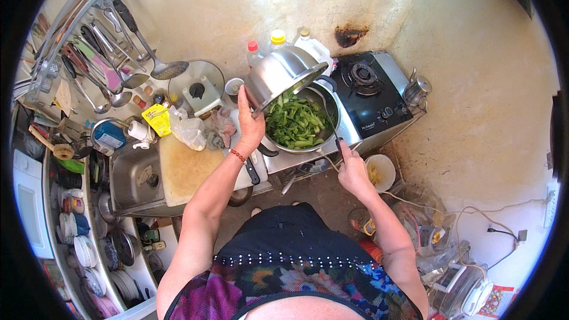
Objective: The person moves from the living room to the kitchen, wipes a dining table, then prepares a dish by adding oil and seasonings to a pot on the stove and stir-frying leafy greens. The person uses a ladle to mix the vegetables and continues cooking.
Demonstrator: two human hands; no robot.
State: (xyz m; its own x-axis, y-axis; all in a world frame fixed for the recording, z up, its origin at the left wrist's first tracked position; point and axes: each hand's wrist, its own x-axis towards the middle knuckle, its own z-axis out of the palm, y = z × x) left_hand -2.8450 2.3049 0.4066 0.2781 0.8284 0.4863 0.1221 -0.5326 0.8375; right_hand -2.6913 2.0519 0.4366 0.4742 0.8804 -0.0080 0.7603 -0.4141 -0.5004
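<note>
My left hand (251, 127) grips the rim of a stainless steel bowl (284, 71), which is tilted over a wide metal pan (338, 118). Chopped leafy greens (295, 122) lie in the pan, and the bowl's mouth faces down towards them. In my right hand (353, 171) is the dark handle of a metal spatula (330, 113), whose thin shaft reaches into the pan; its head is hidden among the greens. The pan stands on the metal counter left of a black gas stove (369, 93).
Left of the pan are a kitchen knife (252, 171), a cutting board (191, 169), plastic bags and a sink (135, 178). Ladles hang at upper left. Bottles stand behind the bowl. A white bucket (387, 173) and a cable are at the right, below the counter.
</note>
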